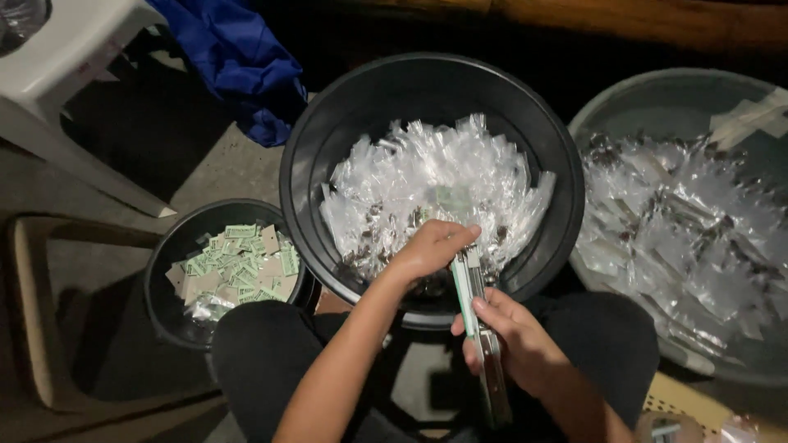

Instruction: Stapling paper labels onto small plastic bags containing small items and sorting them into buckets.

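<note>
Here the right hand (pixel 510 338), low and right of centre, has its fingers wrapped around a long metal stapler (pixel 480 328) whose nose points up the frame. The left hand (pixel 431 248) curls its fingers at the stapler's tip, over the black basin (pixel 328 139) of clear plastic sachets (pixel 435 176) at centre. A smaller black bucket (pixel 164 279) of green paper labels (pixel 238 262) sits lower left, a grey tub (pixel 648 102) of sachets at right.

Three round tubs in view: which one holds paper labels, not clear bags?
The small black tub at lower left: it holds green and tan paper slips, while the other two hold clear plastic packets.
</note>
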